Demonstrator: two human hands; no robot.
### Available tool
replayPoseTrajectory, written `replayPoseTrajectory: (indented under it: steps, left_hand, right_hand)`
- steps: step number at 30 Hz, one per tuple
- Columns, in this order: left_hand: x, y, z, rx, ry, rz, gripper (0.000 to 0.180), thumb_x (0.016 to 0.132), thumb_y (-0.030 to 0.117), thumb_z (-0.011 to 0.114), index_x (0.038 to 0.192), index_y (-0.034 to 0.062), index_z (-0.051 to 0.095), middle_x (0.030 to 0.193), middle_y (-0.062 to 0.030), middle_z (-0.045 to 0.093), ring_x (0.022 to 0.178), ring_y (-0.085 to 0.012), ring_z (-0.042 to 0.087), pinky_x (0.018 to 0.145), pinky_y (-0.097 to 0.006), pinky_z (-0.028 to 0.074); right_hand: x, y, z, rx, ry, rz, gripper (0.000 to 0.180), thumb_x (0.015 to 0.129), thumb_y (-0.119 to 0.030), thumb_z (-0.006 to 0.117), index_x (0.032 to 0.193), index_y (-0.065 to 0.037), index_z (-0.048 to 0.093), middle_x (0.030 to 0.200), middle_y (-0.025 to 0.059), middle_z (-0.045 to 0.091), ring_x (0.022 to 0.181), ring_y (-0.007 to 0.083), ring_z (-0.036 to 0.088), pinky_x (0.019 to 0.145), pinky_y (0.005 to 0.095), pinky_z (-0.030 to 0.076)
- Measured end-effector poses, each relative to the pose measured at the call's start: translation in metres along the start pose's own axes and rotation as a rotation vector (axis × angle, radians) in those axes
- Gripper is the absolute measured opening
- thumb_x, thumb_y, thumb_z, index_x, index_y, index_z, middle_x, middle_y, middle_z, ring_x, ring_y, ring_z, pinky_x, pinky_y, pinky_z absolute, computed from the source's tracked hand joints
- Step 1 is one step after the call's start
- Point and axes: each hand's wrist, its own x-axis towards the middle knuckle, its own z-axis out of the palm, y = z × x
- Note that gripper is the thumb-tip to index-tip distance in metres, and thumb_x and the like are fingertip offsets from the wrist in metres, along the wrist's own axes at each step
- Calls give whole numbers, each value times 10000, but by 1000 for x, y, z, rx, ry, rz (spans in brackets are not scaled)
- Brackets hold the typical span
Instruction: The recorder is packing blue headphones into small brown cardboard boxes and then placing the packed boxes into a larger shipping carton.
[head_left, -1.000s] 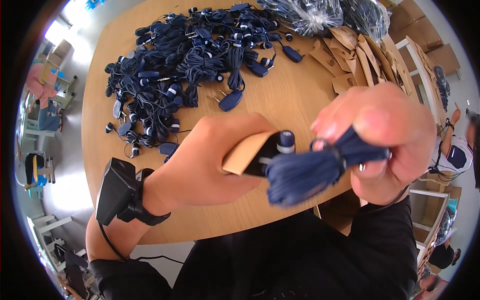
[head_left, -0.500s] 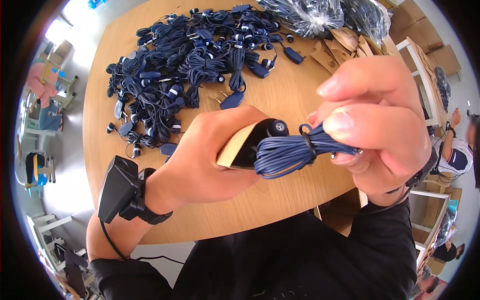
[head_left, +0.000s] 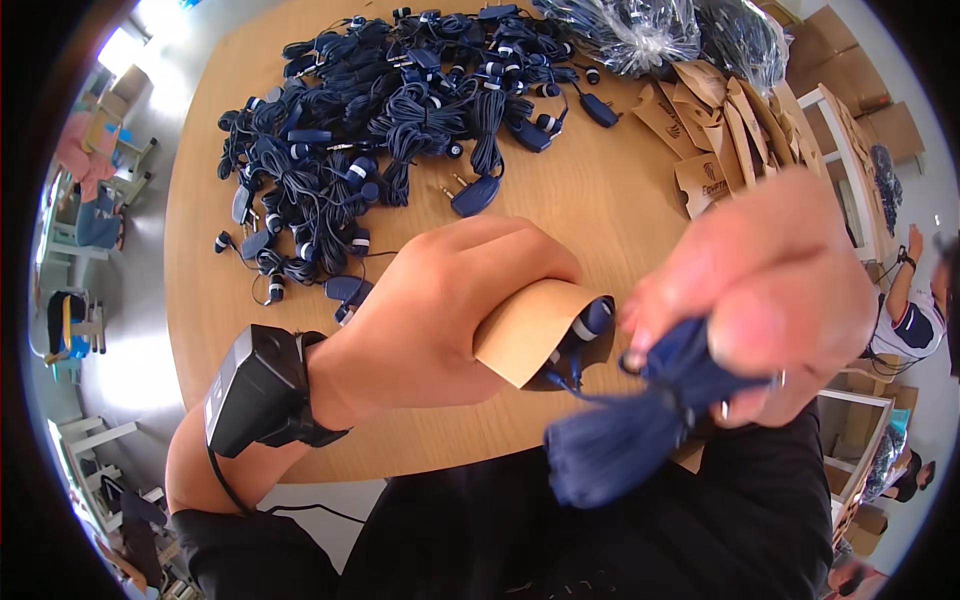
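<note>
My left hand [head_left: 430, 320] is wrapped around a small brown cardboard sleeve [head_left: 528, 335], its mouth turned to the right. A dark blue earbud [head_left: 596, 318] with a light ring sits at that mouth. Thin blue wires run out of the sleeve to a tied bundle of earphone cable [head_left: 625, 440]. My right hand [head_left: 775, 290] pinches this bundle at one end, and both are smeared by motion. The bundle hangs outside the sleeve, apart from its mouth. Something small and shiny shows by the right fingertips, too blurred to name.
Across the far left of the wooden table [head_left: 570, 200] spreads a pile of blue earphones [head_left: 400, 120] with coiled cables. One two-pin plug adapter [head_left: 476, 195] lies at its near edge. Flat cardboard sleeves [head_left: 705, 180] heap at the far right, beside clear plastic bags [head_left: 640, 40].
My right hand has drawn the cable bundle away from the sleeve's mouth and swung it down toward me. The sleeve has turned in my left hand, showing more of the earbud.
</note>
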Motion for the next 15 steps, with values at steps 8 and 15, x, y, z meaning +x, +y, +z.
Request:
replayPoseTrajectory:
  steps: [8,15]
  left_hand:
    - [-1,1,-2,-98,18,16,386,640,113,732,981,5,586,840,-114,597,662,-238,577,641,-281,449]
    - [-2,-4,2,-23,141,39,388,613,24,718,965,-2,558,795,-126,597,668,-288,585,623,-304,456]
  right_hand:
    - [-3,-1,5,-562,164,37,319,895,-286,629,1061,-21,565,1002,209,545,675,209,635,622,300,565]
    - [9,-7,9,-836,44,-132,248,858,-213,669,1018,-40,591,894,174,625,687,238,646,582,292,517]
